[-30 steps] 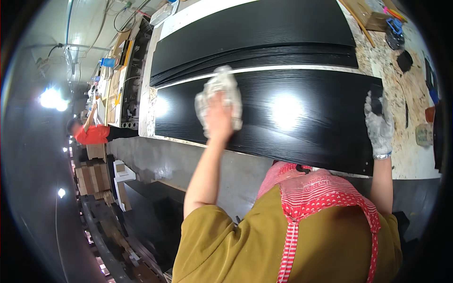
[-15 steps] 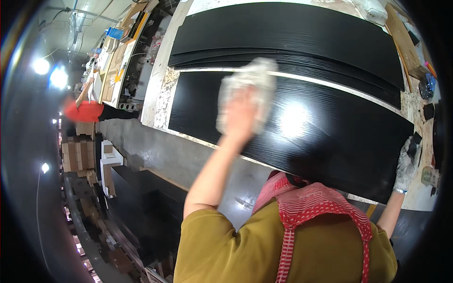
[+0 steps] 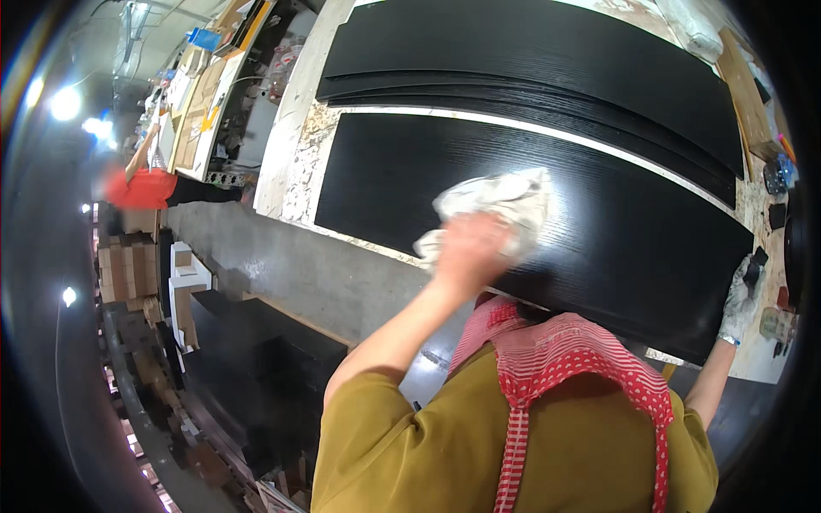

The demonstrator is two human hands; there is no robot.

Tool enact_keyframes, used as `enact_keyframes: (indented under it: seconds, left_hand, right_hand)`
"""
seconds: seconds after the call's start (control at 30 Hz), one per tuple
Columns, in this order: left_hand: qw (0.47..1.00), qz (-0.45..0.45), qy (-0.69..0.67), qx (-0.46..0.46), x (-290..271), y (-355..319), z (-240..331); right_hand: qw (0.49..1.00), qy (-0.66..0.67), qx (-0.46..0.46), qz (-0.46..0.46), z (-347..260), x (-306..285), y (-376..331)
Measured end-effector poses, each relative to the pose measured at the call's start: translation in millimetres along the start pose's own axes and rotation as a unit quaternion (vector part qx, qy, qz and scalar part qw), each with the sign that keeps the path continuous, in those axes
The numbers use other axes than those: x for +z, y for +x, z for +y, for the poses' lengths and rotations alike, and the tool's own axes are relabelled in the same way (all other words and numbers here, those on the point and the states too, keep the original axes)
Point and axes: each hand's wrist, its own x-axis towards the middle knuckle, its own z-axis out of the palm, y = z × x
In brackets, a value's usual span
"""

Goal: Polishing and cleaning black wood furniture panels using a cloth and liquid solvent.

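Observation:
My bare left hand presses a crumpled white cloth onto a long, glossy black panel with a wood-grain surface. Its fingers are closed over the cloth and partly hidden in it. At the panel's right end is my right hand, in a whitish work glove, against the edge. A small dark piece shows at its fingers, which look closed; what it is I cannot make out. Beyond the panel lies a stack of similar black panels, split from it by a pale strip.
The panels lie on a paint-stained worktable. At its right side are a wooden board, a clear jar and a white bundle. More black panels are stacked behind at left. A person in red stands at another bench.
My left hand has swept the cloth rightward and nearer to me across the panel. My right hand stays at the panel's right end. The whole view has shifted slightly.

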Motion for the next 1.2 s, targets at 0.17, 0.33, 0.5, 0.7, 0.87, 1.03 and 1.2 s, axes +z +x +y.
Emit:
enact_keyframes:
  seconds: [0.17,0.33,0.5,0.7,0.87,1.03,1.2]
  left_hand:
    - [0.908,0.056,0.182,-0.373,-67.3,-37.6,-194.5]
    - [0.931,0.217,-0.114,-0.272,-109.6,29.7,-136.2]
    - [0.982,0.015,-0.061,0.177,-7.2,20.4,33.6]
    - [0.918,0.109,0.056,-0.378,-58.3,-36.9,-187.3]
    - [0.891,0.165,0.079,-0.416,-132.9,-45.2,-212.2]
    - [0.962,-0.039,0.120,-0.242,-60.9,-45.3,-115.0]
    - [0.855,-0.118,0.228,-0.450,-127.1,-53.7,-201.1]
  right_hand:
    - [0.999,-0.037,-0.028,0.025,4.5,8.6,-3.4]
    - [0.997,-0.066,-0.026,0.040,8.0,14.4,-5.4]
    - [0.995,-0.087,-0.015,0.054,2.0,5.4,-0.6]
    - [0.997,-0.037,-0.036,0.061,-2.8,-7.0,6.5]
    - [0.998,-0.050,-0.010,0.027,-1.9,-1.6,-3.8]
    - [0.998,-0.066,-0.007,0.022,0.7,7.8,-1.1]
    - [0.998,-0.063,-0.024,0.012,6.1,11.1,1.5]
